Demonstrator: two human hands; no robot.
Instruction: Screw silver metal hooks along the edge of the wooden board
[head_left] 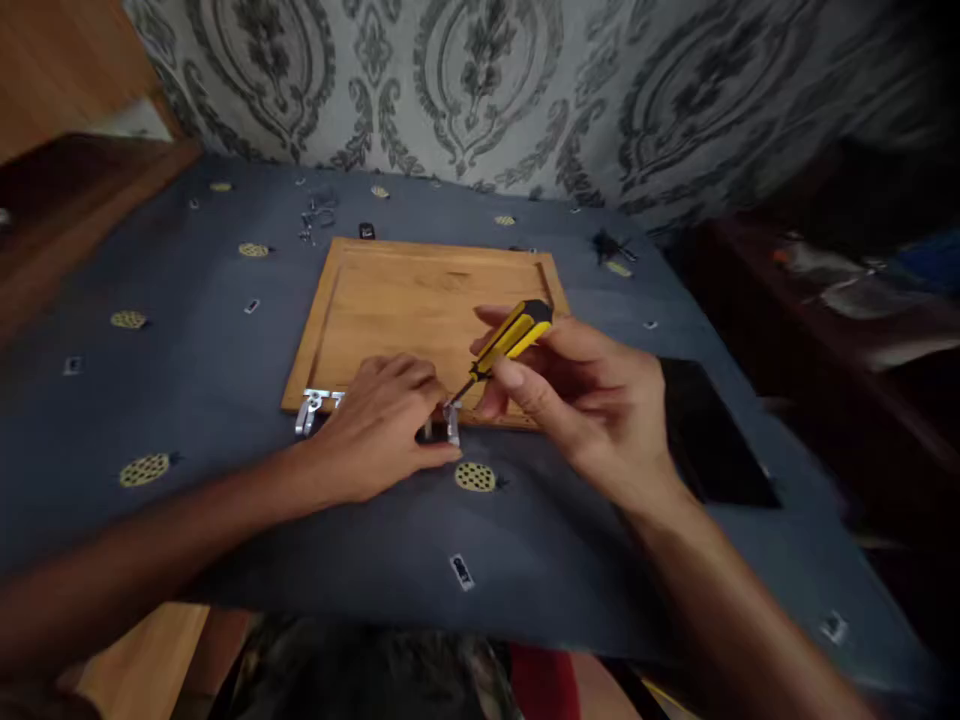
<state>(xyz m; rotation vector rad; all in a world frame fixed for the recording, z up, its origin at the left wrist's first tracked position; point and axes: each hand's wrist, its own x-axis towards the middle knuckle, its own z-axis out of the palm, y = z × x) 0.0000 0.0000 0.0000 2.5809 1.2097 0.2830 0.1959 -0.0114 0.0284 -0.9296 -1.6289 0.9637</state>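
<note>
My right hand [592, 400] holds a yellow and black screwdriver [510, 342] by its handle, between thumb and fingers. Its shaft slants down to the left, with the tip at a silver metal bracket [453, 424] on the near edge of a framed wooden panel [420, 300]. My left hand [382, 425] is closed over that edge at the bracket, fingers bent on the wood and thumb below. It hides part of the metal. A second silver bracket [309, 408] shows at the panel's near left corner.
A dark blue patterned tablecloth [202, 400] covers the table. A black flat device [712, 430] lies right of my right hand. Small metal pieces [315, 215] and a small black object [366, 231] lie beyond the panel; a dark item [611, 247] lies at the far right.
</note>
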